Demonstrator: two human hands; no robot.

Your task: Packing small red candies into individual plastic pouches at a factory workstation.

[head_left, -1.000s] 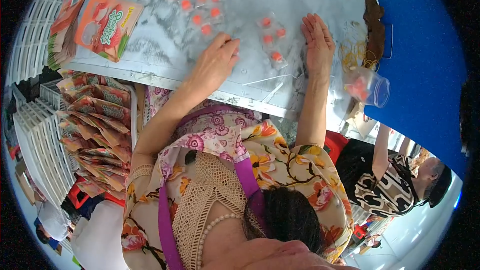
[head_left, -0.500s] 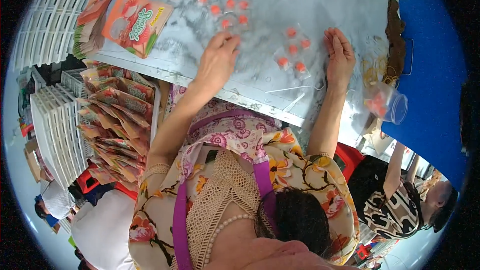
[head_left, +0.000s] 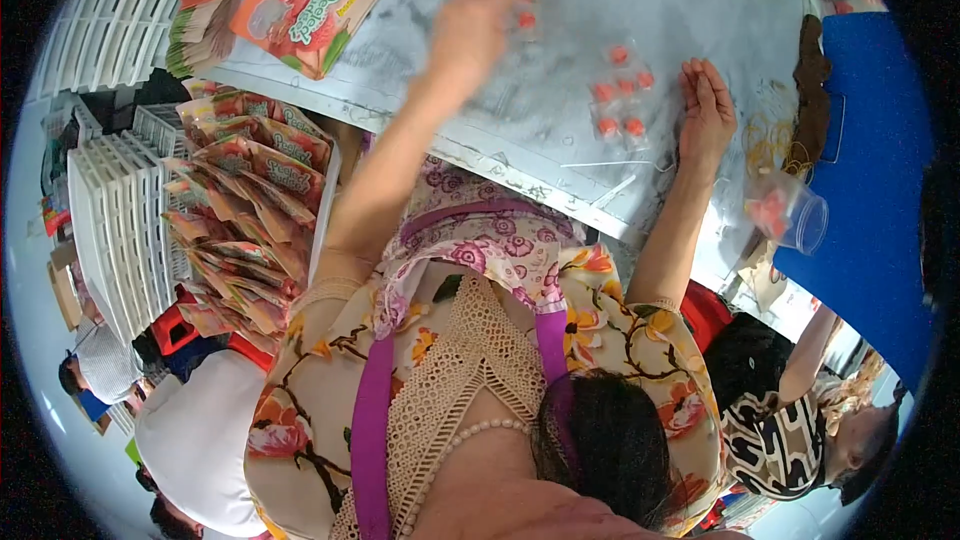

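The left hand (head_left: 472, 35) is a blur above the surface (head_left: 565, 60), beside scattered small packets (head_left: 527, 20) with red round centres, and I cannot tell whether the fingers grip one. The right hand (head_left: 708, 110) lies nearer the right edge, fingers loosely curled and pointing toward the far edge, with nothing visible in it. Just to its left sits a loose cluster of packets (head_left: 625, 85); each looks squarish with no clear long axis, while the cluster stretches from near edge toward far edge. The step in hand seems to be sorting packets into this group; the next move likely calls for a light fingertip pinch on the film. Between the cluster and the near edge lie thin white strips (head_left: 615, 190). Further out, a clear cup (head_left: 790, 215) lies tipped by the right edge, mouth pointing away from the right hand, and an orange pouch (head_left: 300, 15) lies flat toward the left edge.
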